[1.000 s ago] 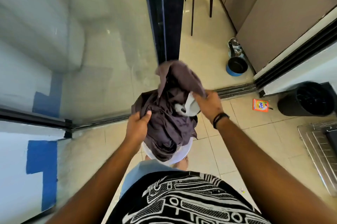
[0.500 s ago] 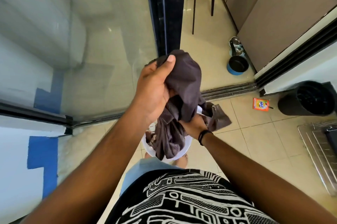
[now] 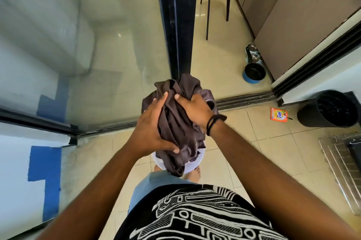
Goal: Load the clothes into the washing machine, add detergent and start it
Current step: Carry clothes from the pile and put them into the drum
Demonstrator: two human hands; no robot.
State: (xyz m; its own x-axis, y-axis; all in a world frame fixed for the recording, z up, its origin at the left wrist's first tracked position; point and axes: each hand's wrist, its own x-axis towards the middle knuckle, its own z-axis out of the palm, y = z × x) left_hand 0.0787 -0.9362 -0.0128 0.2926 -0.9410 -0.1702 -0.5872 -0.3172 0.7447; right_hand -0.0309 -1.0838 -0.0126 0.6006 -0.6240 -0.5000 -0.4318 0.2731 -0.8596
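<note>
Brown crumpled garment [image 3: 176, 126], bunched

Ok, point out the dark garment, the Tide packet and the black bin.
dark garment [image 3: 176, 132]: head view, bunched middle between the hands.
Tide packet [image 3: 279, 114]: head view, centre of its orange face.
black bin [image 3: 320, 116]: head view, its outer side wall.
</note>
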